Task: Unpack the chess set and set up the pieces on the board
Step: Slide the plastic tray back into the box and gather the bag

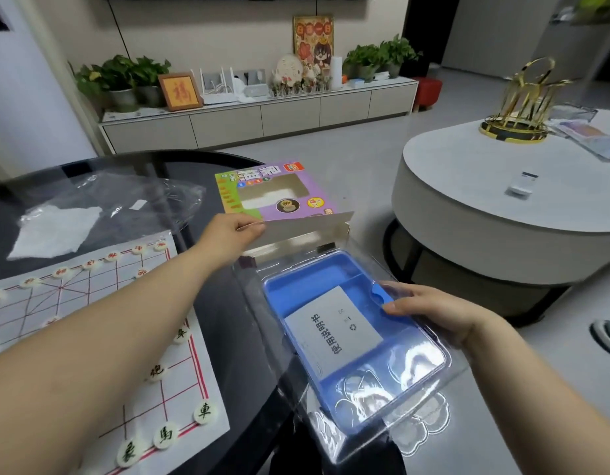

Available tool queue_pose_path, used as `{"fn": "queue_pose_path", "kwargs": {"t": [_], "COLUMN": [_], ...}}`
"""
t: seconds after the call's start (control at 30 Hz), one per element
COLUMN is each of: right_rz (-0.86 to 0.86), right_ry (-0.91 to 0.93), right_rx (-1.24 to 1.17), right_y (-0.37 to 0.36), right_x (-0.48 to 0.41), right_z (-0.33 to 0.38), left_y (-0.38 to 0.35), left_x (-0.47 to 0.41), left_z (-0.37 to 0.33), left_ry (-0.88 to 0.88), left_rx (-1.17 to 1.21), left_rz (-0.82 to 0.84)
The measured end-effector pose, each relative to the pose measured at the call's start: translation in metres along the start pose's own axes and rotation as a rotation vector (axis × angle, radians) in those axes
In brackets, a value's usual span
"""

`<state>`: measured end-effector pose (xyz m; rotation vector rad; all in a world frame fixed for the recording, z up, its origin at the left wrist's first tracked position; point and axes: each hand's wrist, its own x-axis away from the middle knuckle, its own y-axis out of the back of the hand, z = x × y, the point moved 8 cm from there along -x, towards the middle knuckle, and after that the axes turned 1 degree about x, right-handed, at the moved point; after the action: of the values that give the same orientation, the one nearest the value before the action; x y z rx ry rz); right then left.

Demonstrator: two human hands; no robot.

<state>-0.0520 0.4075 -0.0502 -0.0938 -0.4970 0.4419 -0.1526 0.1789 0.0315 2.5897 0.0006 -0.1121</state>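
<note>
In the head view, a purple cardboard box sleeve was held at its near left corner by the left hand, the grip pinched shut on the card edge with thumb above and fingers beneath. The sleeve hung over the far right edge of the dark round counter. Just near of it, a blue plastic tray under a clear plastic cover was held at its right side by the right hand, the grip closed around the tray's edge with the thumb pressed on the blue rim. A white instruction leaflet lay inside the tray. On the left of the counter a paper board was spread flat, with round white pieces standing along its near and far lines. A crumpled clear bag lay beyond the board.
</note>
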Motion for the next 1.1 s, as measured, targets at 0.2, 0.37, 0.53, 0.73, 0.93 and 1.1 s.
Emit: {"fn": "queue_pose_path", "kwargs": {"t": [0.2, 0.37, 0.53, 0.73, 0.93, 1.1], "right_rz": [-0.005, -0.018, -0.014, 0.031, -0.046, -0.128], "right_ry": [0.005, 0.047, 0.056, 0.073, 0.080, 0.069], "right_rx": [-0.027, -0.008, 0.009, -0.026, -0.016, 0.078], "right_y": [0.012, 0.020, 0.018, 0.012, 0.016, 0.025], "right_x": [-0.003, 0.001, -0.004, 0.001, -0.001, -0.009], "right_z": [-0.004, -0.007, -0.007, -0.003, -0.001, 0.000], "left_y": [-0.001, -0.007, -0.004, -0.004, -0.005, 0.003], "left_x": [-0.003, -0.005, -0.011, -0.012, -0.011, -0.011], "left_z": [0.002, 0.011, 0.020, 0.012, 0.013, 0.016], "left_ry": [-0.031, -0.022, -0.023, -0.061, -0.092, -0.078], "left_rx": [-0.027, -0.087, -0.233, -0.377, -0.398, -0.326], "left_rz": [0.026, 0.133, 0.141, 0.285, 0.325, 0.278]}}
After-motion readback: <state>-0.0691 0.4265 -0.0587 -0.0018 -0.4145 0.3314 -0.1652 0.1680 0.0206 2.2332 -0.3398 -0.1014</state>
